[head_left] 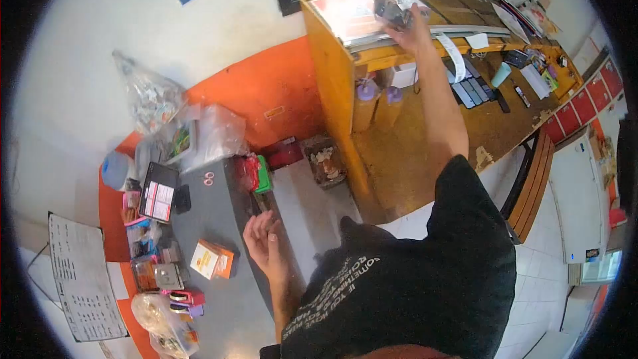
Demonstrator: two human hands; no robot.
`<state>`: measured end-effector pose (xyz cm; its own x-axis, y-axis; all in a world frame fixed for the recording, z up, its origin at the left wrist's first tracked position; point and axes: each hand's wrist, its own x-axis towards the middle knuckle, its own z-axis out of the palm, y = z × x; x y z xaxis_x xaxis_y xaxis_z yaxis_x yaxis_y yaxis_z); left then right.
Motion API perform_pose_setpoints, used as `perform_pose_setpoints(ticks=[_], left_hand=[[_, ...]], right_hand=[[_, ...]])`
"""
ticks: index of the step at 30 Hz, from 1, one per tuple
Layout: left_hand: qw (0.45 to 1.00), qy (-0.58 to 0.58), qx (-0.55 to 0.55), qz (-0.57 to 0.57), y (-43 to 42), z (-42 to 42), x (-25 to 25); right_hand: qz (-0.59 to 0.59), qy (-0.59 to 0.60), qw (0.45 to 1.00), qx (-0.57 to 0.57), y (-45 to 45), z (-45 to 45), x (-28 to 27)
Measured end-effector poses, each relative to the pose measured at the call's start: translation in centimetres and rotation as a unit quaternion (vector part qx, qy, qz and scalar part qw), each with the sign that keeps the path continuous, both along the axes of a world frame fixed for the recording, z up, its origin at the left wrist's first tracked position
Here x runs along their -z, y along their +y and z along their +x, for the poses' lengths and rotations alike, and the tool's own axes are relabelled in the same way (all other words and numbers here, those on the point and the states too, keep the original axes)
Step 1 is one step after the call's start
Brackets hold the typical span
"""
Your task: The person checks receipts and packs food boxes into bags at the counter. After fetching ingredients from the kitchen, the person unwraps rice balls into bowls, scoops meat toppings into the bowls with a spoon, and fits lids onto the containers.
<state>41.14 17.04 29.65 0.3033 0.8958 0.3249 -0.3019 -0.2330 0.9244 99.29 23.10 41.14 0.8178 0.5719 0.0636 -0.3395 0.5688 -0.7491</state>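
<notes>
On the right, my right arm reaches up to the top of the wooden counter [329,60]. My right hand [413,32] is closed round a small dark object [392,13] above papers [342,16] under a clear cover. Lower and to the left, my left hand [264,242] is loosely curled with its fingers apart, holding nothing, near the edge of the grey table [242,292]. Nearest to it on that table is an orange and white box [211,259]. A green and red item [261,174] lies beyond the fingers.
The grey table also bears a tablet [159,193], pink scissors [209,178] and plastic bags [216,136]. Inside the counter are phones [475,90], a paper strip [452,56] and a light green cylinder [502,74]. A wooden bench [530,189] stands at the right.
</notes>
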Motion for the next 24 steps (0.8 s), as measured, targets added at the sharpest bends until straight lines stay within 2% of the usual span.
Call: perform_pose_setpoints(ticks=[1,2,4,5,7,9,11,13,14,16,19,21,23,24], left_hand=[[1.0,-0.001,0.004,0.001,-0.3,0.5,-0.1],[1.0,-0.013,0.008,-0.019,-0.6,0.8,-0.2],[0.999,-0.017,0.009,-0.046,-1.3,1.4,-0.3],[0.999,-0.013,0.016,-0.045,-1.8,1.8,-0.3],[0.997,-0.012,0.037,-0.07,-3.1,2.0,0.0],[0.994,0.007,0.087,-0.07,-4.0,1.6,1.4],[0.988,0.021,0.139,-0.071,-5.0,1.7,2.3],[0.981,0.056,0.167,-0.083,-6.5,2.5,2.8],[0.979,0.057,0.17,-0.093,-7.3,3.0,3.4],[0.974,0.069,0.184,-0.114,-9.1,4.7,3.7],[0.962,0.095,0.202,-0.154,-12.4,8.2,4.2],[0.941,0.113,0.253,-0.196,-15.0,11.5,4.4],[0.934,0.126,0.274,-0.189,-18.4,15.8,3.8],[0.921,0.126,0.314,-0.191,-19.9,18.0,4.0]], right_hand=[[0.009,0.038,0.998,-0.052,-0.2,2.9,0.1],[0.01,0.038,0.998,-0.047,-1.1,2.9,-0.6],[-0.051,-0.079,0.994,0.046,-3.2,0.0,-2.4],[-0.051,-0.075,0.994,0.053,-4.5,-1.7,-2.3],[-0.023,-0.124,0.992,0.014,-8.1,-5.3,-0.8],[-0.057,-0.144,0.984,-0.086,-13.1,-7.6,1.1],[-0.141,-0.161,0.96,-0.182,-19.3,-10.4,1.7],[-0.243,-0.241,0.914,-0.219,-25.9,-11.9,1.5],[-0.247,-0.239,0.915,-0.21,-29.0,-11.9,0.7],[-0.285,-0.441,0.821,-0.224,-35.5,-12.6,-2.9],[-0.053,-0.519,0.802,-0.291,-44.9,-13.1,-8.4],[0.086,-0.464,0.779,-0.412,-50.5,-14.4,-10.8],[0.141,-0.42,0.761,-0.474,-55.8,-15.6,-12.0],[0.143,-0.426,0.768,-0.456,-57.9,-15.8,-12.1]])
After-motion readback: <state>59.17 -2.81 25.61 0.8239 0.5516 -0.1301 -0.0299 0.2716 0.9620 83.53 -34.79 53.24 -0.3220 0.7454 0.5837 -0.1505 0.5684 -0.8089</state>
